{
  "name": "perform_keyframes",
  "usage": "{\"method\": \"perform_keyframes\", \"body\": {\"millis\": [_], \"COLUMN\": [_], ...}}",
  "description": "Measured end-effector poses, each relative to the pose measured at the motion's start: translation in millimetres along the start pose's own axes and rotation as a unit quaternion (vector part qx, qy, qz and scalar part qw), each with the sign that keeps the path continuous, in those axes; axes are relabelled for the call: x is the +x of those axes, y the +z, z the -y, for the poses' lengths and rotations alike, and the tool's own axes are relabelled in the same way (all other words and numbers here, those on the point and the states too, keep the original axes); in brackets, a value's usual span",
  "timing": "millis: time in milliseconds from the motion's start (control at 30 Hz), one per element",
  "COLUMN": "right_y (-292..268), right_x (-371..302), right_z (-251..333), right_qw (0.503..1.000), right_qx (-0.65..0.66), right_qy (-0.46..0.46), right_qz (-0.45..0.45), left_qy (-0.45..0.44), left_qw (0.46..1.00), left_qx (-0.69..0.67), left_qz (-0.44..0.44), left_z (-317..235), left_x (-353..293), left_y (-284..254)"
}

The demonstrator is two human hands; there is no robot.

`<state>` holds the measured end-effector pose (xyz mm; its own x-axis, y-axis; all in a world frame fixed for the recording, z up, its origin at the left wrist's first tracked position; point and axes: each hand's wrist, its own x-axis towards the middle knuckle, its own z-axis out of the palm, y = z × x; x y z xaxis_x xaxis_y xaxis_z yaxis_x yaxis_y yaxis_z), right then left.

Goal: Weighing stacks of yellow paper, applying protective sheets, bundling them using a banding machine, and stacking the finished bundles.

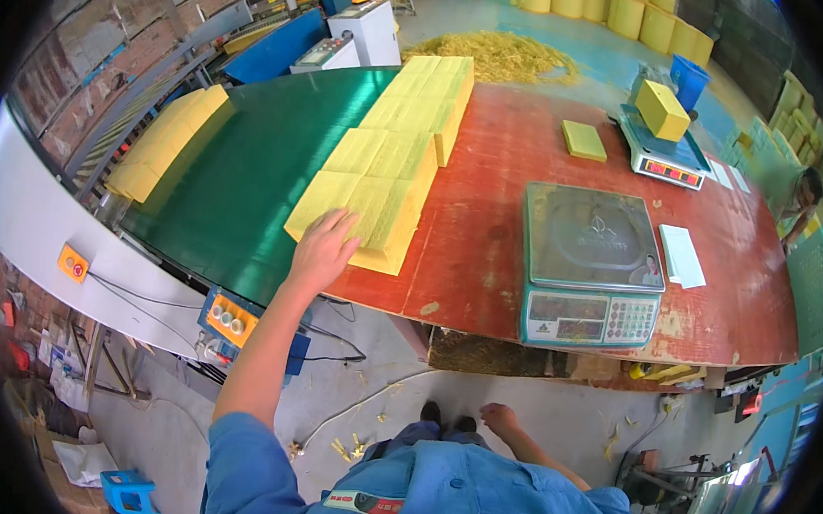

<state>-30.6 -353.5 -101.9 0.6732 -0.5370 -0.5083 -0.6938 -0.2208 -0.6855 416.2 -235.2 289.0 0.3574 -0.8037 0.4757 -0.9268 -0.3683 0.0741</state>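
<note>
Yellow blocks (pixel 369 173), long axis running away and slightly rightward, left hand (pixel 324 251) loosely spread on their near end, right hand (pixel 499 416), grip unclear, scale (pixel 542 250) with printed logo (pixel 602 230).

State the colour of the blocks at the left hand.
The blocks are yellow; the head view shows it best.

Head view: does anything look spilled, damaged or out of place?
Yes. A loose yellow heap lies strewn on the floor beyond the red table, and smaller scraps lie near the person's shoes; both look like spillage. The tabletop shows pale worn patches. The nearer yellow blocks, touched by the left hand, show no obvious damage.
</note>
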Motion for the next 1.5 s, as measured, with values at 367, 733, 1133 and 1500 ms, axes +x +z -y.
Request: {"method": "perform_keyframes", "body": {"millis": [367, 733, 1133, 1500], "right_y": [-1.3, -108.1, -93.0, -16.8], "right_x": [-22.6, -9.9, 27.6, -43.1], "right_z": [118.2, 312.4, 332.0, 201.0], "right_qw": [0.986, 0.932, 0.870, 0.982], "right_qx": [0.131, 0.260, 0.493, 0.032], "right_qy": [-0.024, -0.205, -0.004, -0.160], "right_qz": [0.103, -0.150, 0.000, 0.099], "left_qy": [0.002, 0.040, 0.096, 0.096], "left_qw": [0.997, 0.992, 0.977, 0.973], "left_qx": [0.019, -0.092, -0.164, -0.175], "left_qz": [0.078, 0.081, 0.101, 0.116], "left_z": [21.5, -54.0, -71.5, -67.1], "left_x": [68.6, -2.5, -10.6, -4.2], "left_y": [87.9, 57.7, 38.9, 43.5]}}
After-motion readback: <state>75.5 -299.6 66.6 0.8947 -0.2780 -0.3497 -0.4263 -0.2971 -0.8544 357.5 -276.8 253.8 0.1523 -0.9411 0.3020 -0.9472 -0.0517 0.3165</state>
